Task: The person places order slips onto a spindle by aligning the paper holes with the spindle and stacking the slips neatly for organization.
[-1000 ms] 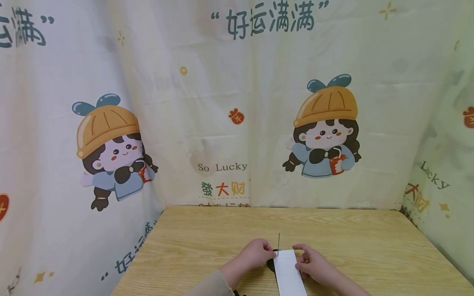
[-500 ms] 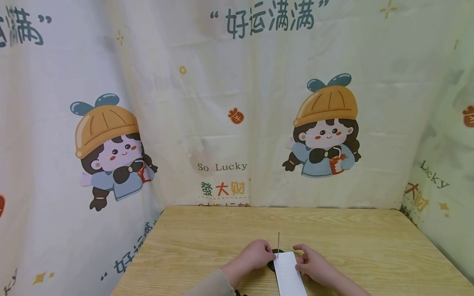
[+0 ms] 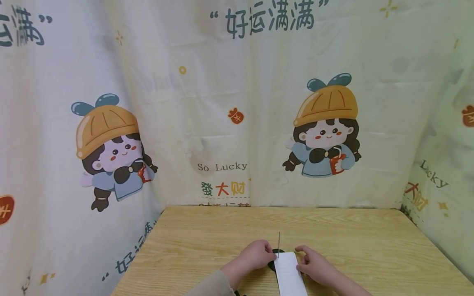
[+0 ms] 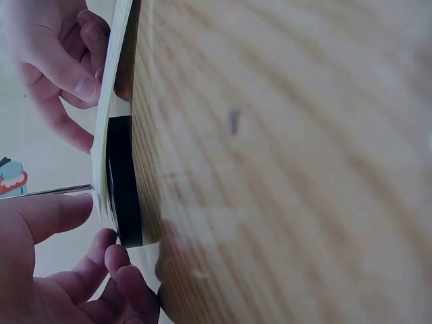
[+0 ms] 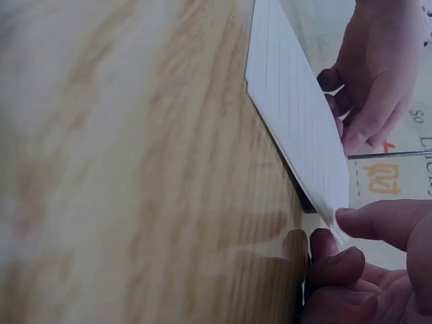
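A narrow stack of white lined paper (image 3: pixel 289 273) lies over a round black base (image 3: pixel 272 265). From the base, a thin metal spike (image 3: pixel 279 243) stands upright through the paper near its far left corner. My left hand (image 3: pixel 257 254) pinches that corner beside the spike, thumb above and fingers below, as the left wrist view shows. On the opposite side my right hand (image 3: pixel 314 265) holds the paper's right edge. In the right wrist view its thumb (image 5: pixel 364 219) presses on top and the fingertips sit under the edge. Most of the base is hidden beneath the paper.
The wood-grain table (image 3: pixel 207 230) reaches back to a printed curtain (image 3: pixel 270 123), which also closes off both sides. A sleeve (image 3: pixel 211 284) covers the left forearm, with a small black item (image 3: pixel 238 293) by it at the frame's lower edge.
In the head view the paper's far edge has shifted slightly toward me, and more of the black base shows behind it. Both hands keep their grip with barely any movement.
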Demonstrator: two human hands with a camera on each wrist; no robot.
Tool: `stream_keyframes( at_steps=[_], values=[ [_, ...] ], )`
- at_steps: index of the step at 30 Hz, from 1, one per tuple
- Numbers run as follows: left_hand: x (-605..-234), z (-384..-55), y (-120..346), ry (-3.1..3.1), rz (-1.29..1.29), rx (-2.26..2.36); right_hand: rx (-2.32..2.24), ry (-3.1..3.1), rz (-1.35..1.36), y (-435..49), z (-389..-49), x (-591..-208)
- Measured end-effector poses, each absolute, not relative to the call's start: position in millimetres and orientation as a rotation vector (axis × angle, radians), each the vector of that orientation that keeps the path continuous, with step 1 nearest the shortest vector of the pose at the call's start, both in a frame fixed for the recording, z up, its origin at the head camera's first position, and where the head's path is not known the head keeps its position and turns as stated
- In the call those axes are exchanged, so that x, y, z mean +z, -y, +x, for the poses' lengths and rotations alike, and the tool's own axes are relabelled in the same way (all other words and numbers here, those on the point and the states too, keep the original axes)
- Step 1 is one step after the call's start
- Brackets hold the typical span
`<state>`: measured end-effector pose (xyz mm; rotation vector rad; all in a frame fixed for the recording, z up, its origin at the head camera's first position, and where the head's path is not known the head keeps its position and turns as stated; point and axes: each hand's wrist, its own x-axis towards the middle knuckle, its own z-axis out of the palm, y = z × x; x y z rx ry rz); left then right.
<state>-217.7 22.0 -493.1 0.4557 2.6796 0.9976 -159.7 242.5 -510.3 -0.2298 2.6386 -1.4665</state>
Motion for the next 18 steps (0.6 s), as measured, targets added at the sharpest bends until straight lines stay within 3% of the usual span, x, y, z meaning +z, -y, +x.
stream_keyframes(
  at_steps=[8, 18],
  values=[
    [-496.8, -217.7, -19.5, -2.66, 0.453, 1.055, -1.473, -2.635, -0.199, -246.0, -156.0, -506.9],
    [-479.0, -203.7, -14.5, -2.695, 0.641, 1.091, -1.401, -2.677, -0.236, -258.5, -146.3, -501.3]
  ],
)
